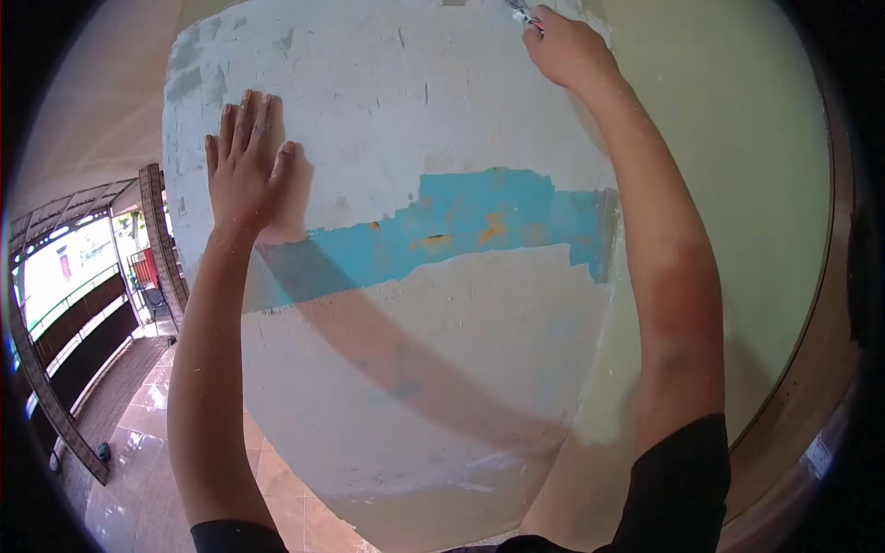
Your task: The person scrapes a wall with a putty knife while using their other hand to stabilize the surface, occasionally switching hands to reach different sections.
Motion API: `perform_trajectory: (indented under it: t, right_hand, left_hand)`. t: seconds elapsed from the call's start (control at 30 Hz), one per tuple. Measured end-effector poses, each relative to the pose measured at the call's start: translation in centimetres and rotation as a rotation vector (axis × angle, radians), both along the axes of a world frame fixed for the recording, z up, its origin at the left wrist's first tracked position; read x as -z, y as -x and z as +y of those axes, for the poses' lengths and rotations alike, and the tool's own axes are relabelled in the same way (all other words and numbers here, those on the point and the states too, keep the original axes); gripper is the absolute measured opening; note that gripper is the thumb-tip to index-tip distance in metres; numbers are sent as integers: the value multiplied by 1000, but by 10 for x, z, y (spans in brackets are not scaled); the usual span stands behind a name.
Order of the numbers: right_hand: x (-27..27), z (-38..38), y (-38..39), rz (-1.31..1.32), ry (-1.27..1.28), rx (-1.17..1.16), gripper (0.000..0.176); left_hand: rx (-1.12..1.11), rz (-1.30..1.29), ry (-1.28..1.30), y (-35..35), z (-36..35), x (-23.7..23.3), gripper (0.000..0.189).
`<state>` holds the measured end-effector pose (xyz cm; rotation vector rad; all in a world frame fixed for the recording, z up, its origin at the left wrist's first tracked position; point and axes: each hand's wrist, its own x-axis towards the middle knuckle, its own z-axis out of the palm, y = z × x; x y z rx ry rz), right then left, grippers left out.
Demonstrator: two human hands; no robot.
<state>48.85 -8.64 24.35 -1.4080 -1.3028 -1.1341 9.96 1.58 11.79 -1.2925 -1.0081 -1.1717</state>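
Note:
My left hand (245,175) lies flat against the wall's white-coated surface (369,120), fingers spread, holding nothing. High up at the right, my right hand (573,48) is closed around a small hand tool (524,15) with a shiny metal end and white smears. Much of that tool is hidden by the fingers and the top of the view, so its exact kind cannot be made out. Below the hands, a ragged band of turquoise paint (479,207) with orange-brown spots crosses the wall between two pale coated areas.
A greenish wall face (737,138) continues to the right, ending at a brown frame (830,304). At the left are tiled floor (138,461), a wooden post (161,240) and a dark railing (88,332) before a bright outdoor area.

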Motion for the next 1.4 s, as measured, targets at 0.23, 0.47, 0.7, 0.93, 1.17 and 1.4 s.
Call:
perform_trajectory:
  t: [0.23, 0.47, 0.7, 0.93, 1.17, 1.4]
  right_hand:
    - [16, -5, -9, -18, -27, -15, 42]
    - [5, -35, 11, 136, 106, -79, 38]
    - [-7, -18, 3, 171, 193, -121, 44]
    - [101, -10, -21, 37, 57, -227, 44]
    - [328, -4, -11, 211, 48, -395, 55]
    - [365, -6, -17, 395, -29, -557, 51]
  left_hand:
    - [-32, -12, 28, 3, 2, 4, 67]
    - [-1, -31, -1, 0, 3, 8, 65]
    - [11, -42, 22, -5, 2, 20, 66]
    - [-21, 1, 78, -23, -2, 55, 68]
    - [17, 135, 212, -70, -24, 102, 72]
    - [122, 265, 273, -134, -34, 111, 77]
